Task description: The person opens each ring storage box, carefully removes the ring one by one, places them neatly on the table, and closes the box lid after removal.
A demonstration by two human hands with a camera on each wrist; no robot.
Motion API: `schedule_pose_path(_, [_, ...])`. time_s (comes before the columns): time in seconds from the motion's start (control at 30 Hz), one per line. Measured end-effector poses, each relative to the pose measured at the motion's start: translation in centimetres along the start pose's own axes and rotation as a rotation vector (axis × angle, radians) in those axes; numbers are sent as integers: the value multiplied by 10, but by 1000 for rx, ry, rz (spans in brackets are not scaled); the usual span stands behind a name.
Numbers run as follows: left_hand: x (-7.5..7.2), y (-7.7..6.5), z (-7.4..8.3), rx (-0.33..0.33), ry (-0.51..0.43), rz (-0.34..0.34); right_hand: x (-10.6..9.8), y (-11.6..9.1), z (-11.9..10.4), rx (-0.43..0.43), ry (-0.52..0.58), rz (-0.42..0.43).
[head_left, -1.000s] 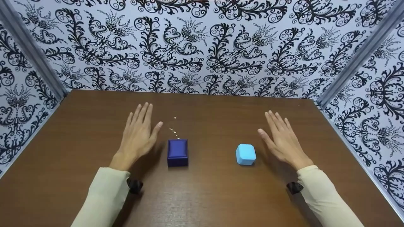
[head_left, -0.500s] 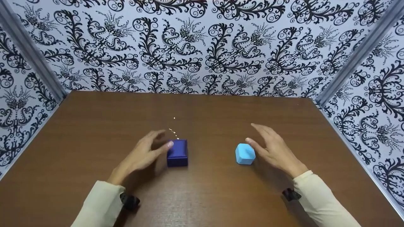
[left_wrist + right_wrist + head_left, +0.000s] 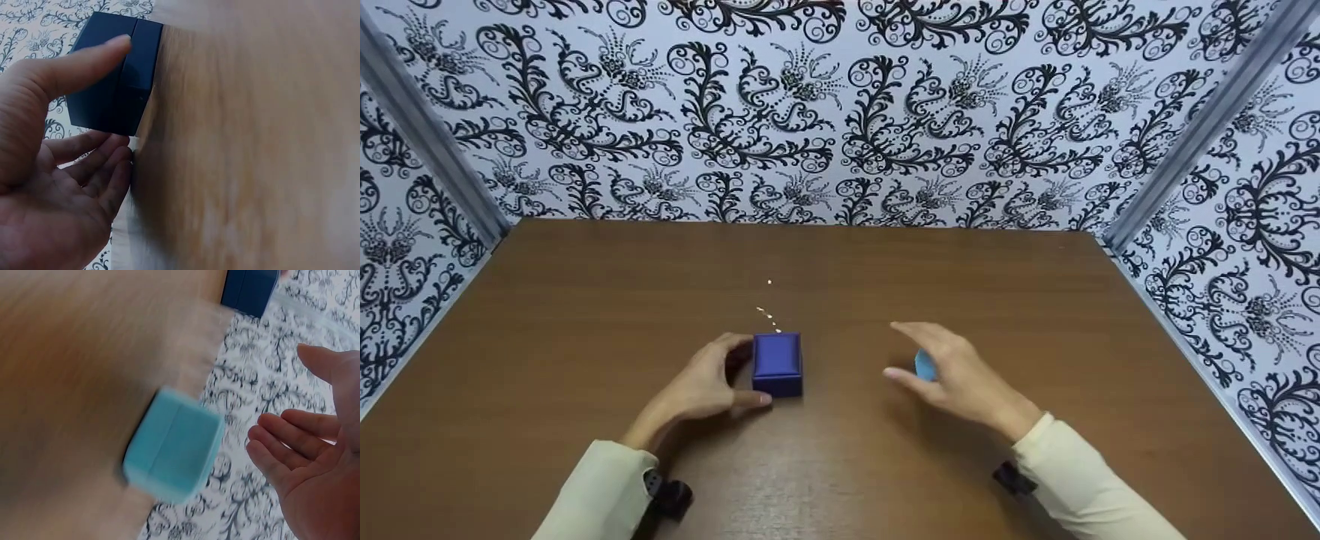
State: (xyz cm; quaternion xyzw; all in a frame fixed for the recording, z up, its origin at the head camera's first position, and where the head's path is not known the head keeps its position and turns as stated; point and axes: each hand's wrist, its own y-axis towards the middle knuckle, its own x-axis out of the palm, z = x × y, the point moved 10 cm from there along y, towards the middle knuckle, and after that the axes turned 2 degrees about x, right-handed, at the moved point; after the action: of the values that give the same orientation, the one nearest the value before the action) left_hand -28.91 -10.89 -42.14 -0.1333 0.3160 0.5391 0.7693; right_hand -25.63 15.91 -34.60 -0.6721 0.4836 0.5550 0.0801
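A small dark-blue jewelry box (image 3: 778, 355) with a padded lid stands on the wooden table, lid down. My left hand (image 3: 701, 386) reaches round its left side, thumb across the front near the base and fingers behind; the left wrist view shows the thumb over the box (image 3: 104, 95) and curled fingers beyond it. My right hand (image 3: 960, 379) is held over the table with thumb and fingers apart and nothing between them. It mostly covers a light-blue rounded box (image 3: 924, 365) in the head view. The right wrist view shows that box (image 3: 177, 444), seamed, apart from the fingers.
Several small pale specks (image 3: 769, 316) lie on the table (image 3: 840, 465) behind the jewelry box. Patterned black-and-white walls (image 3: 840, 112) enclose the back and both sides, with grey corner posts. A dark wrist camera (image 3: 671, 499) hangs under the left sleeve.
My left hand has come down and right, from beside the jewelry box to round it. The right hand has moved left across the light-blue box. Both boxes stay in place.
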Motion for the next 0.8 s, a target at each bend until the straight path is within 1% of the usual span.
schedule_pose_path(0.07, [0,1,-1,3,0,2,9,5,-8,-15,8,-28])
schedule_pose_path(0.17, [0,2,-3,9,-22,6,25,14,-18,-5,26,-87])
schedule_pose_path(0.27, [1,3,-3,14,-44,6,40,23,-28,-13,39,-124])
schedule_pose_path(0.4, [2,3,-3,22,-58,2,59,35,-36,-3,62,-177])
schedule_pose_path(0.5, [3,2,-2,25,-65,-2,73,43,-36,52,100,-227])
schedule_pose_path(0.63, [1,2,-1,21,-71,1,86,52,-33,143,132,-280])
schedule_pose_path(0.73, [0,2,-1,13,-64,3,93,58,-32,184,132,-302])
schedule_pose_path(0.8, [0,2,-1,9,-59,3,97,61,-32,192,127,-311])
